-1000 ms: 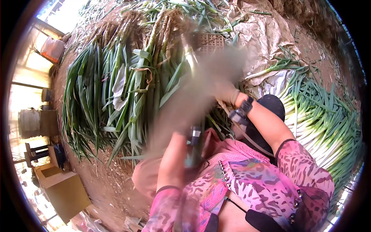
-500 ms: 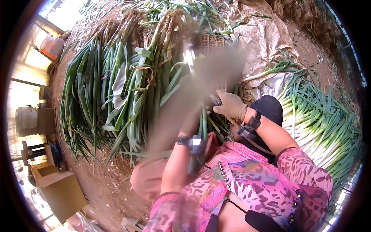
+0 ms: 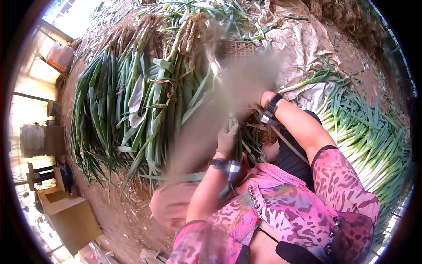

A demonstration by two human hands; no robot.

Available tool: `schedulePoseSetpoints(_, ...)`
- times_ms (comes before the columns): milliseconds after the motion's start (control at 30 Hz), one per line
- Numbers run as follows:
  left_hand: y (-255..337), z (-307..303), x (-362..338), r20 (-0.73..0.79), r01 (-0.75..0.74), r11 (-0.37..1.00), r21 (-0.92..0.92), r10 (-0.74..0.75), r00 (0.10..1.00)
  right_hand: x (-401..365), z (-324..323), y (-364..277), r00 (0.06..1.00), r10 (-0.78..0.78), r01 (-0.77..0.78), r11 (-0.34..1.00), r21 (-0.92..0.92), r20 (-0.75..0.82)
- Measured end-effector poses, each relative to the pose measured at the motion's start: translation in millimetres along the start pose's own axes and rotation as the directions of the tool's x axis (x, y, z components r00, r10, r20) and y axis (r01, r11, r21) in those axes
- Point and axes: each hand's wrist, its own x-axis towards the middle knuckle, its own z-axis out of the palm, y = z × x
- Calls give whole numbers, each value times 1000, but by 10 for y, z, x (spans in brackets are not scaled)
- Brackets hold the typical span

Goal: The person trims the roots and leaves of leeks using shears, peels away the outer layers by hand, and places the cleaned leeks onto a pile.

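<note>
My left hand (image 3: 226, 140), in a glove, is closed around a long green onion (image 3: 238, 149); its pale end (image 3: 215, 68) shows higher up. A blurred smear covers the stalk's middle. My right hand (image 3: 265, 97) has only its wrist edge showing; the smear hides its fingers and anything in them. Left of my hands lies a thick row of untrimmed green onions (image 3: 118, 97), roots upward and leaves toward me. To my right is a large pile of cleaner green onions (image 3: 360, 136) with white stems showing.
A tan plastic crate (image 3: 238, 49) stands ahead, beside a crumpled sheet (image 3: 303, 35) on the dirt floor. Loose leaves (image 3: 228, 17) are scattered at the far side. A cardboard box (image 3: 72, 215) sits at lower left. My bent knee (image 3: 169, 204) is near the left row.
My right hand has moved up and away from my body, behind the smear. My left hand has come into clearer view on the stalk, shifted slightly right.
</note>
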Motion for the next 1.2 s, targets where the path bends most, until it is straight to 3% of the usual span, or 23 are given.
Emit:
schedulePoseSetpoints(133,75,120,-25,-150,-92,955,283,139,979,84,245,-10,988,-154,153,985,-79,-4)
schedulePoseSetpoints(233,43,197,-56,-116,-100,960,261,134,984,-568,122,-90,998,-62,62,998,-23,25)
schedulePoseSetpoints(333,4,148,25,13,36,988,148,-39,999,-1335,73,-76,995,36,-35,999,-14,93)
schedulePoseSetpoints(433,-238,138,128,84,-140,972,190,126,988,-2036,56,-89,989,44,-50,998,37,141)
schedulePoseSetpoints(533,47,283,26,115,35,995,94,-46,992,-2429,30,-130,979,73,-84,995,48,192)
schedulePoseSetpoints(633,321,408,-86,158,95,995,-12,-92,983,-2623,16,-181,969,78,-88,996,30,233)
schedulePoseSetpoints(667,446,459,-146,166,121,992,-43,-113,980,-2652,28,-190,971,76,-87,996,38,228)
schedulePoseSetpoints(833,-55,141,99,163,-37,999,39,30,986,-2638,122,-182,986,55,-65,996,54,158)
schedulePoseSetpoints(900,-124,104,122,142,-25,998,-49,32,989,-2544,127,-224,988,54,-66,995,77,147)
schedulePoseSetpoints(967,74,288,5,105,119,933,-340,-88,991,-2380,110,-246,993,31,-40,996,77,118)
schedulePoseSetpoints(1033,-347,161,174,158,-53,998,-43,60,986,-2130,119,-231,997,-20,17,999,46,68)
schedulePoseSetpoints(1100,-143,313,-16,154,-6,998,63,-4,988,-1796,195,-149,1000,-28,28,999,-26,5)
schedulePoseSetpoints(1133,-157,400,-74,122,45,997,62,-53,991,-1604,181,-123,999,-36,34,997,-63,-27)
schedulePoseSetpoints(1167,-174,485,-133,89,97,994,59,-102,991,-1415,53,-171,999,14,-13,999,-45,39)
schedulePoseSetpoints(1200,-338,537,-144,104,35,999,5,-36,994,-1226,-84,-176,992,64,-61,998,-31,108)
